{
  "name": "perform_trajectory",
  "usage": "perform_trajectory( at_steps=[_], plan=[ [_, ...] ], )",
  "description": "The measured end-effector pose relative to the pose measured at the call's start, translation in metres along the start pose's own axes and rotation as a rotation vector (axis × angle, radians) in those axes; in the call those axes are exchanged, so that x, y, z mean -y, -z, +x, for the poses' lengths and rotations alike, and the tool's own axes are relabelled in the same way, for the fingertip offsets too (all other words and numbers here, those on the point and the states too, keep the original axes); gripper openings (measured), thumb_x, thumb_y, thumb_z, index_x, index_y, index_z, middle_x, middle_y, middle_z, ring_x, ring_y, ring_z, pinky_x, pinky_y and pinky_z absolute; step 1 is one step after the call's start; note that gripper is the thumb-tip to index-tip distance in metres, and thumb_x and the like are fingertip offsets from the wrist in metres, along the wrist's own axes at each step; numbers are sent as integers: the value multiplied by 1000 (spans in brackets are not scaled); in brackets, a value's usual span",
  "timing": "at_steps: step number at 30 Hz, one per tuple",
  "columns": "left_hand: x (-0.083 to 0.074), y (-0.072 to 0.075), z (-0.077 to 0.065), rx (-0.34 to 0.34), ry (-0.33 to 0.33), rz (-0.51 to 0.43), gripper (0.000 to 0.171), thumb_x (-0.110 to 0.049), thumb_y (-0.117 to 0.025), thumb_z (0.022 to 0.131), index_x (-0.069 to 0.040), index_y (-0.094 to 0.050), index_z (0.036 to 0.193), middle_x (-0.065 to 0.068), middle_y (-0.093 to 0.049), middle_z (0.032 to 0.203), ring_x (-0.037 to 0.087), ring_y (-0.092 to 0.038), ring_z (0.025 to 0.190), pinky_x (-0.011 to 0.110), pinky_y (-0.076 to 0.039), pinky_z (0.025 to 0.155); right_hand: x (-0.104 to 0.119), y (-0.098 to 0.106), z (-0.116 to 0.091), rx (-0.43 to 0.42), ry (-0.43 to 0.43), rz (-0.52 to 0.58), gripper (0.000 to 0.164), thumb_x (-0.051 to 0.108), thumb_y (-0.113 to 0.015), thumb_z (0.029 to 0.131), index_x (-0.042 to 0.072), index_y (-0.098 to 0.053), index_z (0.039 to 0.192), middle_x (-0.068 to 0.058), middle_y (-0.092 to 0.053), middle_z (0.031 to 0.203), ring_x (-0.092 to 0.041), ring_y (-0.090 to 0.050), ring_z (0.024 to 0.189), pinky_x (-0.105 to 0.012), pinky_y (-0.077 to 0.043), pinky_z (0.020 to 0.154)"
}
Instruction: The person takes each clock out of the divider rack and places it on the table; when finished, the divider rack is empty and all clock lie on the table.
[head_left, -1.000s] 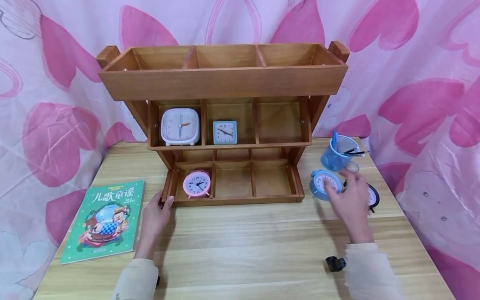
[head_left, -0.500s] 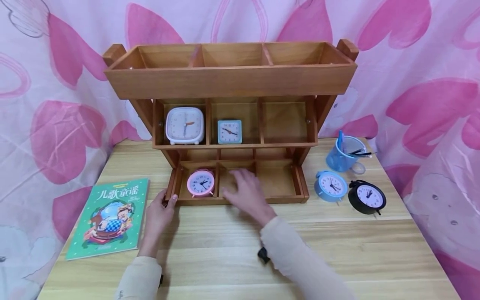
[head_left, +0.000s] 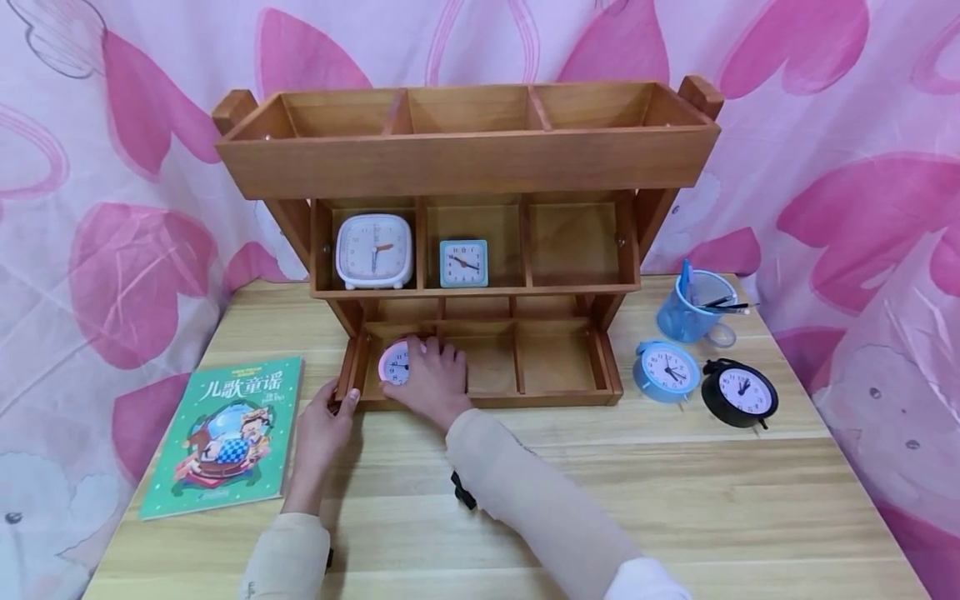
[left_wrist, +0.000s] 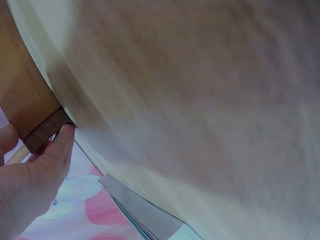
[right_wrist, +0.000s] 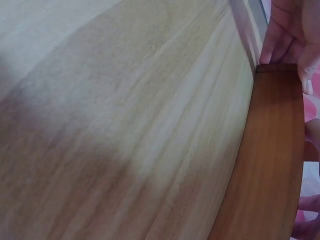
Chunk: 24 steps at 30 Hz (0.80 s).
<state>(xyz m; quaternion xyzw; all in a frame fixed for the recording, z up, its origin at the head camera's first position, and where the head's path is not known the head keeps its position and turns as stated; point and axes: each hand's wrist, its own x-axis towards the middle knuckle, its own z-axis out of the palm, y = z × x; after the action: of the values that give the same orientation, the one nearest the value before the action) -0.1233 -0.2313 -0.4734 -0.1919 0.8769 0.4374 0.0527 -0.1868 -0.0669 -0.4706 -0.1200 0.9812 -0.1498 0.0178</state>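
Note:
In the head view, a three-tier wooden shelf [head_left: 472, 162] stands on the table. My right hand [head_left: 437, 380] holds a pink alarm clock [head_left: 393, 358] in the bottom tier's left compartment, covering its right part. The thumb lies at the clock's lower front, with the fingers over its upper right. My left hand [head_left: 321, 437] grips the left end of the bottom tier; the left wrist view shows thumb and fingers around that wooden corner [left_wrist: 47, 131]. A white clock [head_left: 375, 250] and a small light-blue square clock [head_left: 463, 263] occupy the middle tier's left and centre compartments.
Right of the shelf are a blue alarm clock [head_left: 666, 372], a black alarm clock [head_left: 740, 393] and a blue mesh pen cup [head_left: 681, 315] with pens. A green book [head_left: 225, 433] lies at the left. A pink-patterned curtain [head_left: 825, 208] hangs behind the table.
My right hand has moved left from the blue alarm clock, across the bottom tier, onto the pink alarm clock. My left hand stays on the shelf's end. The head view has shifted slightly.

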Motion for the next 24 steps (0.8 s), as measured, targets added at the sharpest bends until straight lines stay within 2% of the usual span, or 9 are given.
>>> perform_trajectory(
  at_steps=[8, 12, 18, 24],
  plan=[
    [-3, -2, 1, -6, -8, -10, 56, -30, -48, 105, -1, -35, 151, 30, -43, 147, 43, -47, 131, 54, -42, 107, 4, -4, 4, -41, -20, -60, 85, 74, -66, 72, 18, -52, 134, -13, -58, 119, -35, -57, 103, -56, -48, 88],
    [-2, -3, 0, -7, -11, -18, 56, -29, -48, 105, 0, -35, 151, 30, -44, 146, 43, -49, 130, 54, -43, 106, 6, -4, 6, -28, -37, -65, 84, 74, -66, 72, 19, -52, 134, -13, -59, 118, -35, -57, 103, -58, -48, 86],
    [-2, -2, -1, -9, 14, -19, 57, -31, -47, 106, -2, -34, 152, 29, -44, 147, 42, -49, 129, 54, -43, 106, 13, 0, 8, 20, -71, -35, 85, 72, -69, 72, 19, -50, 136, -15, -58, 122, -36, -55, 105, -60, -48, 88],
    [0, -1, -2, 0, 11, -26, 57, -31, -47, 105, -2, -34, 152, 29, -45, 146, 42, -50, 128, 54, -43, 106, 18, 0, 8, 20, -78, -32, 85, 69, -71, 71, 17, -49, 136, -17, -57, 124, -40, -56, 107, -65, -44, 93]
  ],
)
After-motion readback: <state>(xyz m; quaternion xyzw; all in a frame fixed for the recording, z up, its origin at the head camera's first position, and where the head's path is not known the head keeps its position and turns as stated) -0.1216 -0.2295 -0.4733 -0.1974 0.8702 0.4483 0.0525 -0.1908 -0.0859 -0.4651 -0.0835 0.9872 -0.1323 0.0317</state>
